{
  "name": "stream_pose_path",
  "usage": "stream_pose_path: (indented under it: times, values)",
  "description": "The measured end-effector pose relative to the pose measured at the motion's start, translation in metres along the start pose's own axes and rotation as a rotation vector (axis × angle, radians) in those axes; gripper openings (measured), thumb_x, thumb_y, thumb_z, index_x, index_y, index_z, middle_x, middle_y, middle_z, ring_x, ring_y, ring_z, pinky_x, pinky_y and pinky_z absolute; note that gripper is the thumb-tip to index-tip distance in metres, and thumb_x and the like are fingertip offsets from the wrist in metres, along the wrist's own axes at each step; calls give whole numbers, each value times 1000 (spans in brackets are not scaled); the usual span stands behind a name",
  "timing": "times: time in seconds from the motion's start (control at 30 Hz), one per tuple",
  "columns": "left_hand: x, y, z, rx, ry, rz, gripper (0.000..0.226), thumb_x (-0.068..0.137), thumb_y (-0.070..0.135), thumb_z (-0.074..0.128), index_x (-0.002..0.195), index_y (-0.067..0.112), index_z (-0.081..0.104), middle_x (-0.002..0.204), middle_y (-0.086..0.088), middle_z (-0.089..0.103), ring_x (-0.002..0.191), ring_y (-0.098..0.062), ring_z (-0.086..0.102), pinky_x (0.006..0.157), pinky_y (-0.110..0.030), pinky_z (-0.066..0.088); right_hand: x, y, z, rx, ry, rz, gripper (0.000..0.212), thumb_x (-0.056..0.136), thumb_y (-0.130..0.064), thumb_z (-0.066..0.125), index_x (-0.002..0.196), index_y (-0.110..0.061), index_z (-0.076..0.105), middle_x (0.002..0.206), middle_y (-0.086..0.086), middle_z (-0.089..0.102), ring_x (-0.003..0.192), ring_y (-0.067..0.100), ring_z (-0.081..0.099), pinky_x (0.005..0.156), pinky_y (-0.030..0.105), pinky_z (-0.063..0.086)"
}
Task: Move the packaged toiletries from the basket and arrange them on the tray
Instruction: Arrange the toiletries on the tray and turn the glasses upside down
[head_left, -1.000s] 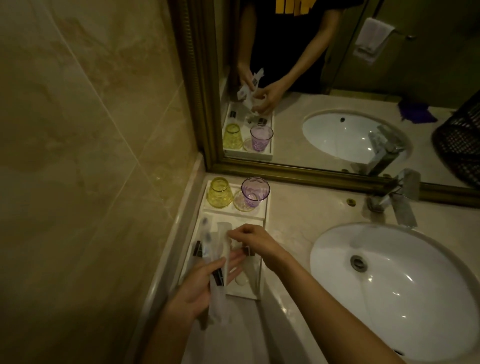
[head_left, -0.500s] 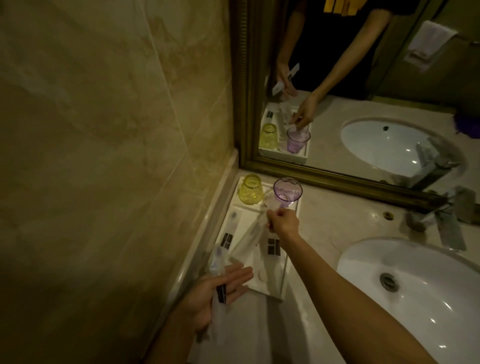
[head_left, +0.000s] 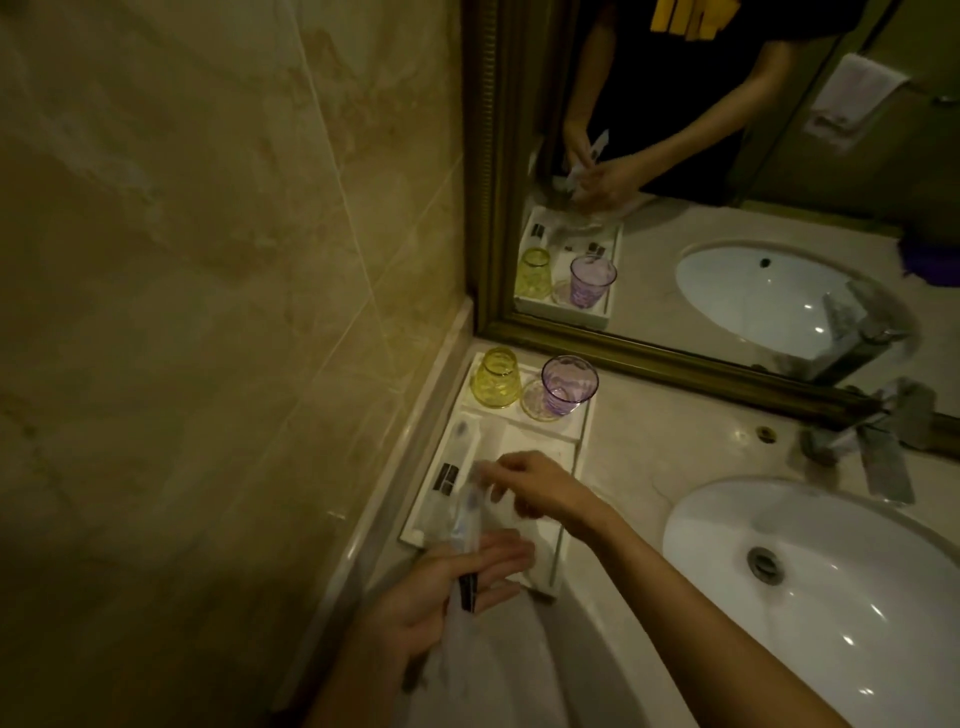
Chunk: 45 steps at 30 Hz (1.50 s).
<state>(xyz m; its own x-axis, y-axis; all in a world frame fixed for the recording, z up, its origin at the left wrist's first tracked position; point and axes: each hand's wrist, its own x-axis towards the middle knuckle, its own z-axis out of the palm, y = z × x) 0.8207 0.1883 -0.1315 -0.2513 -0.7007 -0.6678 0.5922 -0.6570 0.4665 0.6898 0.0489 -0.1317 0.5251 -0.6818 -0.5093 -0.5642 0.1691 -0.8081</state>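
Note:
A white tray (head_left: 581, 451) lies on the counter against the left wall. One clear toiletry packet with a black label (head_left: 448, 478) rests along the tray's left side. My left hand (head_left: 441, 597) is over the tray's near end, holding a bundle of clear packets (head_left: 465, 530) with a dark label end sticking out below the fingers. My right hand (head_left: 535, 486) hovers above the tray's middle, fingers pinching the top of one packet in that bundle. The basket is out of view.
A yellow glass (head_left: 496, 376) and a purple glass (head_left: 567, 382) stand at the tray's far end below the gold-framed mirror (head_left: 675, 358). A white sink (head_left: 831, 587) and a tap (head_left: 878, 441) sit to the right. The tiled wall closes off the left.
My right hand has come back from beside the purple glass to the bundle in my left hand. My left hand has shifted slightly toward the tray.

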Motion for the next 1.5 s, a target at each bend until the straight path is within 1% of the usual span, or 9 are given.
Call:
stream_pose_path:
  times: [0.13,0.37,0.63,0.8,0.97,1.03,1.13,1.27,1.5]
  values:
    - [10,-2,23,97,-19,-24,42,92,8,66,132,-4,57,125,-24,70,120,-32,67,111,-49,46,-13,3,-10,63,-200,-44,21,84,-22,80,81,-5,69,66,13,58,55,18,55,48,26,45]
    - [23,-9,14,129,36,-51,61,76,15,85,129,0,59,127,-19,70,120,-28,67,110,-46,47,20,17,-40,318,199,139,15,87,-1,69,93,13,66,73,21,65,52,19,57,50,27,52]
    - [12,-18,-25,545,418,-24,30,91,22,70,120,13,67,109,-10,75,101,-23,73,90,-38,60,86,31,-33,18,335,204,17,83,-9,74,87,7,72,78,21,74,65,27,71,72,43,64]
    - [7,-17,-23,1028,554,305,20,96,13,60,112,21,69,99,-2,73,90,-16,70,85,-33,59,87,43,-17,-391,391,109,21,84,-18,69,93,1,71,92,16,72,86,30,69,69,34,55]
    - [33,-31,-4,1525,399,634,35,101,16,51,133,24,59,132,7,60,122,-8,56,104,-22,44,49,74,-30,-819,497,-285,18,77,-10,64,95,-14,67,99,8,66,85,35,66,70,40,54]
    - [51,-42,6,1689,300,612,50,103,15,45,152,19,39,158,1,40,146,-13,36,121,-27,27,35,86,-34,-941,365,-390,18,75,-12,63,93,-14,68,99,8,67,89,35,67,86,45,51]
    - [83,-49,23,1929,306,497,64,104,17,42,160,9,10,169,-9,12,156,-23,11,126,-36,4,20,94,-38,-1063,253,-315,30,88,-17,58,117,-16,67,126,4,64,119,24,60,118,55,22]
    - [112,-52,29,2050,320,462,68,102,25,41,159,6,8,169,-15,12,156,-26,11,128,-41,7,18,93,-47,-1107,232,-244,40,97,-19,47,135,-16,59,148,7,51,139,21,45,123,54,2]
    - [118,-50,37,2017,331,499,69,103,32,43,159,9,13,169,-11,15,156,-24,12,127,-38,10,21,101,-64,-1189,265,-334,44,96,-15,47,138,-7,59,149,13,51,147,28,35,121,57,2]
